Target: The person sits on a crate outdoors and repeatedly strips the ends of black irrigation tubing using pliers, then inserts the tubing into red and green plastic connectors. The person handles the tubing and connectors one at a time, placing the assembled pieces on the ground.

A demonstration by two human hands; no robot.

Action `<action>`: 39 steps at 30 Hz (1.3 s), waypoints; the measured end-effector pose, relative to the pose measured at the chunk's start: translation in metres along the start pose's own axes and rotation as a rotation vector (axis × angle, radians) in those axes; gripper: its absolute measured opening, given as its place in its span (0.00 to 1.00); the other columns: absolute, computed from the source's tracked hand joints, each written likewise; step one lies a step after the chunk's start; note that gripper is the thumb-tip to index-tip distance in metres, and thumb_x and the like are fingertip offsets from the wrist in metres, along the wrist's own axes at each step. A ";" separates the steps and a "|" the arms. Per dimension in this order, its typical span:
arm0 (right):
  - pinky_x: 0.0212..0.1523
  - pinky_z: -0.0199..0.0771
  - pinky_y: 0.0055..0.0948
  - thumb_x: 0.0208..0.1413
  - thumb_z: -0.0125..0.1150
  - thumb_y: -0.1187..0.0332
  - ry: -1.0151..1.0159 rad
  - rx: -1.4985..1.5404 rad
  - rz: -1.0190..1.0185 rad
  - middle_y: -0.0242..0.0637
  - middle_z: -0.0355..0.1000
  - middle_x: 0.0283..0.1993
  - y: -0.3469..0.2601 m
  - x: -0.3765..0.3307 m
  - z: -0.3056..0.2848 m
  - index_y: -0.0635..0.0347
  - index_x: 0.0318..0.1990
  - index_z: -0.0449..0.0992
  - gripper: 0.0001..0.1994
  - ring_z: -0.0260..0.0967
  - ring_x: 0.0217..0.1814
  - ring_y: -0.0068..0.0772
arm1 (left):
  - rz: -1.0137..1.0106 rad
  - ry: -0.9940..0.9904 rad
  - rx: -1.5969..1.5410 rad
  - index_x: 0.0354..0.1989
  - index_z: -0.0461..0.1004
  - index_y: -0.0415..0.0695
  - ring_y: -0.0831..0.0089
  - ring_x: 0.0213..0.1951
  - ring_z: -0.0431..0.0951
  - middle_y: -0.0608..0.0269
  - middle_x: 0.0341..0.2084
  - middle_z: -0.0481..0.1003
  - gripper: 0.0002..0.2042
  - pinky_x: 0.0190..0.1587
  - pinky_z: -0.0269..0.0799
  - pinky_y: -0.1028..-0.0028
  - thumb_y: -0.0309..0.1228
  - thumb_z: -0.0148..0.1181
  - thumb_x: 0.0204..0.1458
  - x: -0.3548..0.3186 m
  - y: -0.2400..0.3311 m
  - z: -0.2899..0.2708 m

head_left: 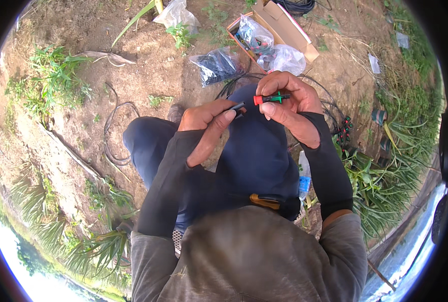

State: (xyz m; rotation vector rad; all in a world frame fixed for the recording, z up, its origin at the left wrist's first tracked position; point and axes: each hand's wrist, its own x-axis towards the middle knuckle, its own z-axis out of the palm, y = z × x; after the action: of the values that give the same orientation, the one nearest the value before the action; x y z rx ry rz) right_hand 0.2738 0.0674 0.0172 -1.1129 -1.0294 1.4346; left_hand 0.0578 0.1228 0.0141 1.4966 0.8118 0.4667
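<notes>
Person's sitting on bare dirt, knees up, both forearms in dark sleeves coming together over the lap. Left hand [206,121] is closed, thumb and forefinger pinching the end of a thin black tube [238,106], tip pointing across toward the other hand, prob. so the open end stays steady and lined up. Right hand [289,103] is curled shut around a small dripper fitting [268,98], red collar and green bit w/ a black stem, held horizontal between thumb and fingertips; its red end is facing the tube end, the two just apart or barely touching, can't tell which. Both are being held up close at chest level, likely for a better look at small parts. Just below the right forearm, a clear plastic bottle [304,176] is lying by the leg, w/in easy reach. To the right of the right hand, a bundle of black tubes w/ more red-green fittings [344,131] is resting on the ground beside grassy plants. Beyond the hands, coils of black tubing [234,83] are spreading over the soil. Further out, a clear bag of dark parts [216,65] is lying just short of an open cardboard box [289,25] that's holding more clear bags [256,32], flaps open so pieces can be grabbed. Left of the left hand, a loose black hose [114,132] is curving across dirt.
</notes>
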 end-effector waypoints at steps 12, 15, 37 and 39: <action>0.44 0.71 0.23 0.55 0.62 0.76 -0.031 -0.060 -0.040 0.35 0.70 0.43 -0.015 -0.066 0.035 0.63 0.41 0.71 0.08 0.69 0.43 0.22 | -0.002 0.045 0.162 0.41 0.75 0.34 0.82 0.30 0.68 0.65 0.25 0.73 0.10 0.35 0.65 0.79 0.29 0.51 0.60 -0.070 0.022 0.033; 0.46 0.71 0.24 0.54 0.63 0.76 -0.075 -0.150 -0.090 0.34 0.70 0.43 -0.015 -0.072 0.035 0.63 0.42 0.71 0.09 0.68 0.44 0.23 | 0.024 0.028 0.197 0.41 0.75 0.34 0.82 0.30 0.68 0.65 0.25 0.73 0.10 0.35 0.65 0.79 0.29 0.52 0.60 -0.075 0.026 0.036; 0.40 0.71 0.23 0.52 0.66 0.76 -0.176 -0.345 -0.087 0.35 0.73 0.39 -0.016 -0.082 0.028 0.62 0.35 0.74 0.06 0.70 0.41 0.22 | 0.469 0.258 0.623 0.32 0.75 0.43 0.54 0.24 0.75 0.55 0.21 0.74 0.04 0.24 0.69 0.63 0.26 0.62 0.48 -0.087 0.011 0.059; 0.41 0.71 0.23 0.52 0.66 0.76 -0.186 -0.341 -0.072 0.34 0.72 0.39 -0.016 -0.081 0.028 0.62 0.35 0.74 0.06 0.70 0.41 0.22 | 0.492 0.289 0.677 0.32 0.75 0.44 0.54 0.23 0.75 0.56 0.21 0.74 0.04 0.24 0.69 0.62 0.26 0.62 0.48 -0.088 0.008 0.061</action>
State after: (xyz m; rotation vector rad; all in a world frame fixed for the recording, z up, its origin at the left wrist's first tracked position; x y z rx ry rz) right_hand 0.2557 -0.0119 0.0479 -1.1823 -1.4731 1.3551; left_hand 0.0444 0.0178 0.0313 2.3165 0.8688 0.8419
